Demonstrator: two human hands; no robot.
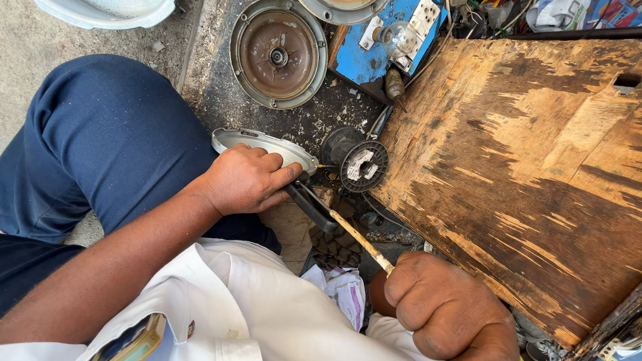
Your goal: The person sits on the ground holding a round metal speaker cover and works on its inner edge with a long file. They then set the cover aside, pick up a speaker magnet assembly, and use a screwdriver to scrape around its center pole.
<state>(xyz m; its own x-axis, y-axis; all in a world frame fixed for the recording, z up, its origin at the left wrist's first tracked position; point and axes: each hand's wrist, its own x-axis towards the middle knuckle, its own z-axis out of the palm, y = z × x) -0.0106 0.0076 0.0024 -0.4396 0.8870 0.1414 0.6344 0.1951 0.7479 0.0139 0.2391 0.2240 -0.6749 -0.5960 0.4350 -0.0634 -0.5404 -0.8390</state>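
My left hand [246, 179] is closed over a round metal cover [264, 143] that stands on its edge, and it pins a black-handled tool [313, 206] against it. My right hand [447, 309], low at the right, is a fist around the worn wooden handle [361, 241] of a tool whose far end meets that black piece. Just beyond, a black plastic spool [358, 160] lies on its side with a thin shaft pointing toward the cover.
A round brown motor housing [279, 55] lies on the dark gritty floor above. A blue board with a bulb holder and switch [381, 40] is beside it. A large worn plywood board [528, 167] fills the right. My blue-trousered knee [100, 140] is at left.
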